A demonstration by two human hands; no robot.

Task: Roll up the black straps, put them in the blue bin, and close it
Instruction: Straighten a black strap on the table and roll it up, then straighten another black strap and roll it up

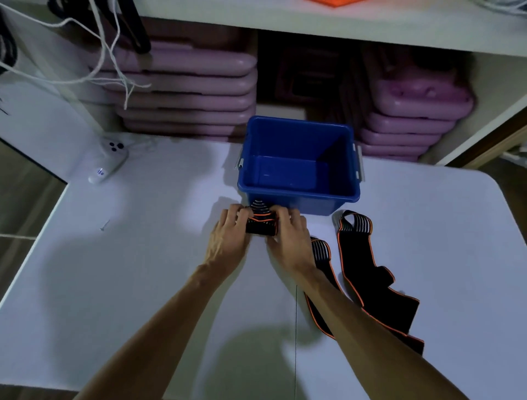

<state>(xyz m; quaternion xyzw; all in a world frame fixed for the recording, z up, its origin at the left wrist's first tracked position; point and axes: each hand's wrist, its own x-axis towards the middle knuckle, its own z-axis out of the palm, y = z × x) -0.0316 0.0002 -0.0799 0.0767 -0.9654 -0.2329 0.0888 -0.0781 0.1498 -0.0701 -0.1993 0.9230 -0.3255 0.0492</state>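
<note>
— What are your hands gripping?
— Your left hand (pixel 232 228) and right hand (pixel 288 228) clamp a rolled strap (pixel 261 224) against the surface (pixel 128 271), touching the open blue bin (pixel 299 197) by its far edge.

A white table (pixel 128 285) fills most of the view, with a white remote (pixel 108 161) lying near its far left corner and a small thin object (pixel 104 225), too small to identify, on its left side. Behind the table, under a white shelf (pixel 313 20), stacks of purple lids (pixel 188 94) sit on the left and more purple stacks (pixel 410 120) on the right. White cords (pixel 94 54) hang down at the upper left, and something orange (pixel 333 2) shows at the top edge on the shelf.
</note>
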